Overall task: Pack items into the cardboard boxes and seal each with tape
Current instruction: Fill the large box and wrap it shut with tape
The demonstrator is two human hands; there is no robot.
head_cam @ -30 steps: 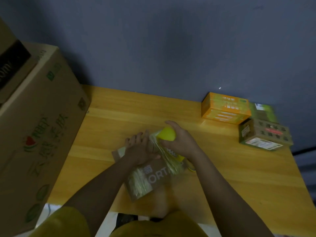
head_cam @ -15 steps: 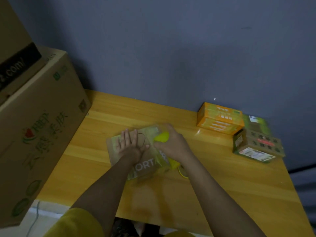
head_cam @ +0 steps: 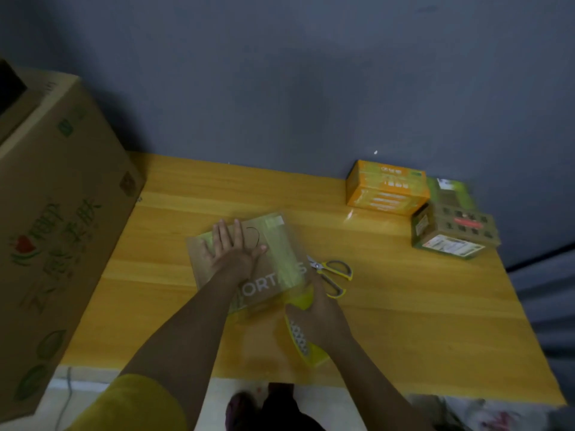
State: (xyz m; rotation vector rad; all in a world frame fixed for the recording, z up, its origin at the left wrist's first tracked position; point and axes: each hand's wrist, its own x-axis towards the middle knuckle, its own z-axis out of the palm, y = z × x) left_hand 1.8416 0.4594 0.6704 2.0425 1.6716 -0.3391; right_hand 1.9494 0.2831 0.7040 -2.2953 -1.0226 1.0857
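Nearest me, my right hand (head_cam: 314, 309) has its fingers curled round a yellow tape dispenser (head_cam: 303, 335), held at the near right corner of the box (head_cam: 249, 262). A strip of clear tape (head_cam: 281, 253) lies over the box top from its far edge toward the dispenser. The box is small, flat and brown, lying on the bench (head_cam: 420, 321) about mid-way across, with white lettering on its lid. My left hand (head_cam: 231, 253) rests flat on the far left part of the lid, fingers straight and spread, holding nothing. Just right of the box lie yellow-handled scissors (head_cam: 333, 275), blades toward the box. Farther off at the bench's far right sit an orange carton (head_cam: 385, 188) and beside it a brown-green carton (head_cam: 452, 231), touching or nearly so. A big carton (head_cam: 53, 228) stands at the left.
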